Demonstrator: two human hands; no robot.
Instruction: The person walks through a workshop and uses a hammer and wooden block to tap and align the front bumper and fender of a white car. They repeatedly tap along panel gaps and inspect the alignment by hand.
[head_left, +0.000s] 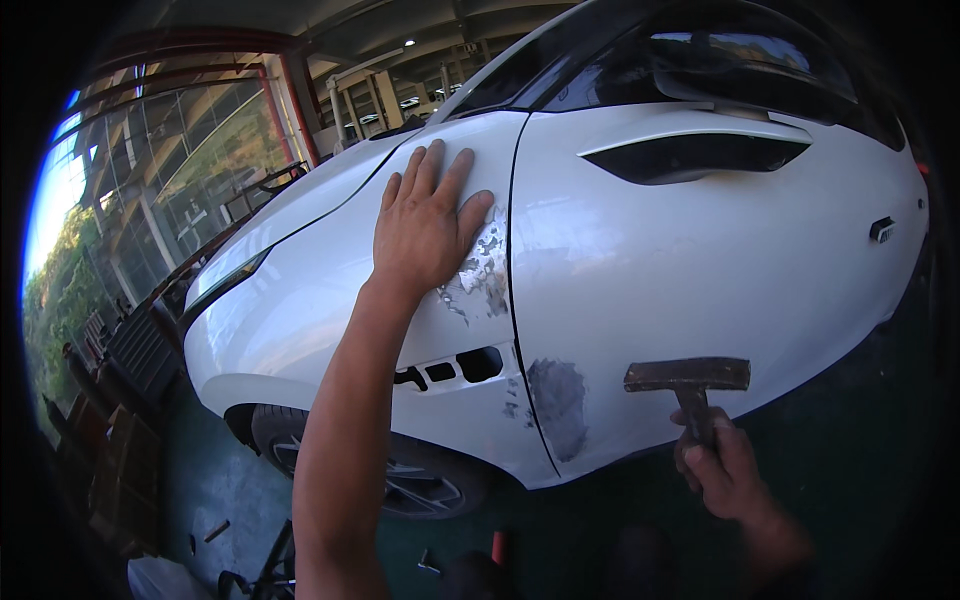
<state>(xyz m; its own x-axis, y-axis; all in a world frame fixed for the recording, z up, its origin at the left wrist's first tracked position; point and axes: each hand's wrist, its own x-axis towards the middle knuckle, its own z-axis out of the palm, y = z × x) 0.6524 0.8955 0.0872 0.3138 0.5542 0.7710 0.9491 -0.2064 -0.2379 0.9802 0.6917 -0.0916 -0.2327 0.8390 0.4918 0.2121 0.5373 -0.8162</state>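
My left hand lies flat on the white front fender of a car, fingers spread toward the windshield. Just below its thumb is a scraped patch with bare, shiny metal and flaked paint. In my right hand is a hammer, gripped by its handle, with the long dark head uppermost. The hammer is in front of the lower part of the white door; whether it touches the panel, I cannot tell. A dull grey patch marks the door's lower front edge.
Dark cut-out openings show low in the fender, above the front wheel. A side mirror juts from the door. Small tools and a red cylinder lie on the green floor. Boxes stand along the left.
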